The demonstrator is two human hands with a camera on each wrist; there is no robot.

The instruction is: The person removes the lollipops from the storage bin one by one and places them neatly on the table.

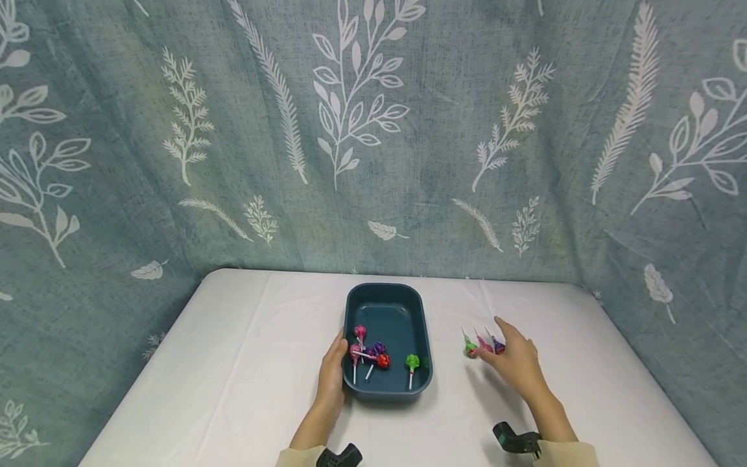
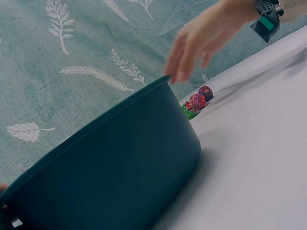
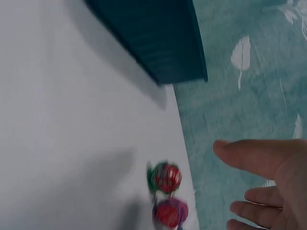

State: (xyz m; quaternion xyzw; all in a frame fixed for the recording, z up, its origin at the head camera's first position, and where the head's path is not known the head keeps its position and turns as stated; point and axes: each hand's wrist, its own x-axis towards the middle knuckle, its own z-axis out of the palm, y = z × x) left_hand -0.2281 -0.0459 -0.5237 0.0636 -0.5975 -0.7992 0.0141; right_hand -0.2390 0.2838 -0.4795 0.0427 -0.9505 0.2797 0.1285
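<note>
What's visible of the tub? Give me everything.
The tub is dark teal, smooth and plastic-looking: a rounded rectangle with an open top and thin rim. It stands upright on the white table, its long sides running away from the person. Several lollipops lie in its nearer part; the far end of its floor is bare. The left hand touches its left side.

Dark teal bin (image 1: 385,321); lollipops (image 1: 412,361) in green, pink, purple and red, sticks (image 1: 411,381) white; white table (image 1: 262,363); blue-green curtain (image 1: 420,181) patterned with white leaves (image 1: 382,229); beige sleeves (image 1: 565,455).
</note>
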